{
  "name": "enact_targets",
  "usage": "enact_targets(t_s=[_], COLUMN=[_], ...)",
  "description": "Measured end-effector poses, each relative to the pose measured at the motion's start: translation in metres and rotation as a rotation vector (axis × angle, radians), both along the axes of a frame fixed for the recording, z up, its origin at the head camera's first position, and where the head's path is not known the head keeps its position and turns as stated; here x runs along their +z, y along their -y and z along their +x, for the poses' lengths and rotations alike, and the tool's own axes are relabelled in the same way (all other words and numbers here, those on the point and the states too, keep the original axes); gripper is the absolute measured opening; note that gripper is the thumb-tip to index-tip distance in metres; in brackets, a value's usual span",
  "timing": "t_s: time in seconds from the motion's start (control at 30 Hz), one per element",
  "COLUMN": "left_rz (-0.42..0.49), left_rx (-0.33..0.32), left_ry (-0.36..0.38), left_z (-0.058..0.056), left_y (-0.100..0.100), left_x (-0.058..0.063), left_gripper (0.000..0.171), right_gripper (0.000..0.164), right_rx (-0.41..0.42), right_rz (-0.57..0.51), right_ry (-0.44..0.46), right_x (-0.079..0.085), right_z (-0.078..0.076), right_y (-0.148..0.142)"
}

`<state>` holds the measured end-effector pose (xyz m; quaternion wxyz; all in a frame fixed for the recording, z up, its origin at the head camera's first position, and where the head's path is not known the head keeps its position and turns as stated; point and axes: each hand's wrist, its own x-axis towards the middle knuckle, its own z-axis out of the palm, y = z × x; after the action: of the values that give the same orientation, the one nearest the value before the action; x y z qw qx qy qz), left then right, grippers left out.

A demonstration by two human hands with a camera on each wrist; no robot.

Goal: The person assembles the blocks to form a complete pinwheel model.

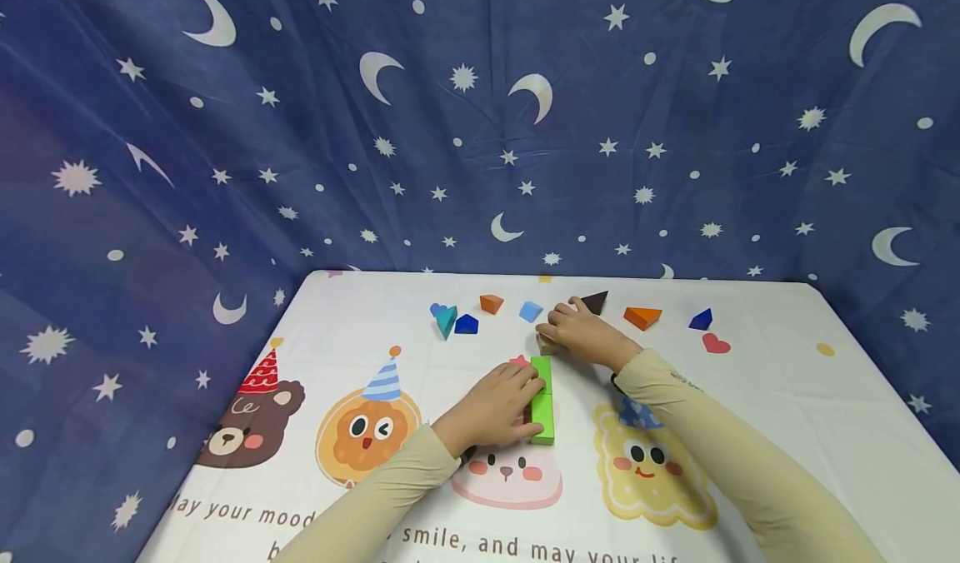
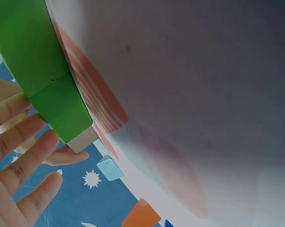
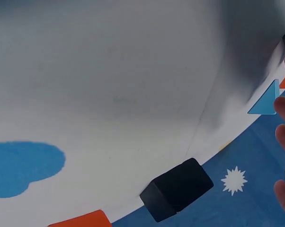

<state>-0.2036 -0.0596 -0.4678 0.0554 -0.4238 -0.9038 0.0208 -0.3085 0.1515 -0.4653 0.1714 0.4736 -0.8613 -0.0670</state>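
Two green blocks (image 1: 542, 417) form a line end to end on the white tablecloth. My left hand (image 1: 495, 405) rests along their left side, fingers fairly straight and touching them. In the left wrist view its fingertips lie against the green blocks (image 2: 38, 52). At the far end of the line, my right hand (image 1: 588, 336) pinches a plain wooden block (image 1: 547, 345), mostly covered by the fingers. From the left wrist, this wooden block (image 2: 83, 139) appears right at the green end; whether they touch I cannot tell. A black block (image 1: 595, 302) lies just beyond the right hand.
Along the back lie a teal block (image 1: 446, 321), a dark blue block (image 1: 467, 325), an orange block (image 1: 491, 304) and a light blue block (image 1: 530, 311). Farther right are another orange block (image 1: 642, 318) and another dark blue one (image 1: 701, 320). A starry blue curtain (image 1: 480, 130) hangs behind.
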Motion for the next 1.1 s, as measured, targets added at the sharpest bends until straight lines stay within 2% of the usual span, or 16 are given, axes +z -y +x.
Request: enact_targets(t_s=[0.13,0.4,0.67,1.1], left_rz=[0.001,-0.005,-0.006,-0.001], left_rx=[-0.003,-0.008,-0.005,0.000], left_ry=[-0.009,-0.019,-0.017,-0.021], left_z=[0.0002,0.0004,0.0008,0.0017], left_y=[-0.0004,-0.0016,-0.0031,-0.0023], left_x=[-0.0004,-0.0013,-0.0010,-0.0012], left_gripper=[0.057,0.057,0.058,0.057], right_gripper=[0.036,0.044,0.042,0.039], right_rx=[0.002,0.017,0.043,0.053], right_rz=[-0.002,0.002,-0.017,-0.010], right_ry=[0.012,0.098,0.105,0.133], right_x=[-0.0010,-0.0002,-0.0038,-0.0009], right_z=[0.0013,0.0072,0.0077,0.0092], right_y=[0.0012,0.0061,0.0059,0.0054])
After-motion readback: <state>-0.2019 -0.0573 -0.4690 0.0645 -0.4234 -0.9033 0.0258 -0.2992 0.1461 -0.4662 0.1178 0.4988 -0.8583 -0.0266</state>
